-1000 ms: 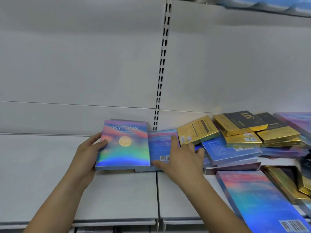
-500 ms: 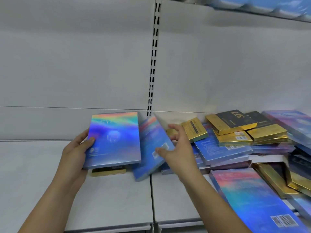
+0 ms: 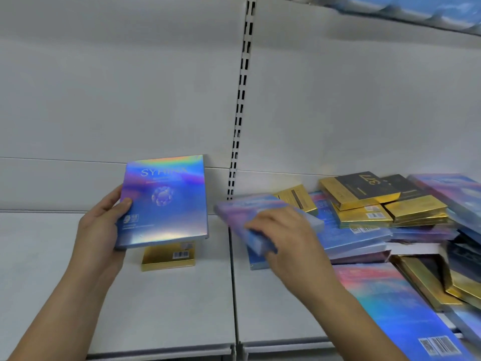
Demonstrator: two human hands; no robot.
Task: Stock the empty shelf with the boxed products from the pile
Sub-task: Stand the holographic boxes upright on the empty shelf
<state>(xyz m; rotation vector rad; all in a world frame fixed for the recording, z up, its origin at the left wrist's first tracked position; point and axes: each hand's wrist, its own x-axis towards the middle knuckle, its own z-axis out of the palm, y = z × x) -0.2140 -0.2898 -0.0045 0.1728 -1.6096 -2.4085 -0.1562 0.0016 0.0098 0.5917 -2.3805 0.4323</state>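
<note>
The rainbow box (image 3: 164,201) is shiny blue, with a rainbow band on top, white letters and a pale ball in the middle. Just under it, the gold box (image 3: 168,257) has a white sticker with black lines. Right of the rainbow box, the wall strip (image 3: 240,105) shows two rows of black slots. Further right, the blurry box (image 3: 260,217) is blue and purple, and the pile (image 3: 364,216) is gold, black and blue. The shelf (image 3: 169,308) is pale grey.

"SYRINX" on holographic box (image 3: 166,201), "377" on black-gold box (image 3: 360,187)
</note>
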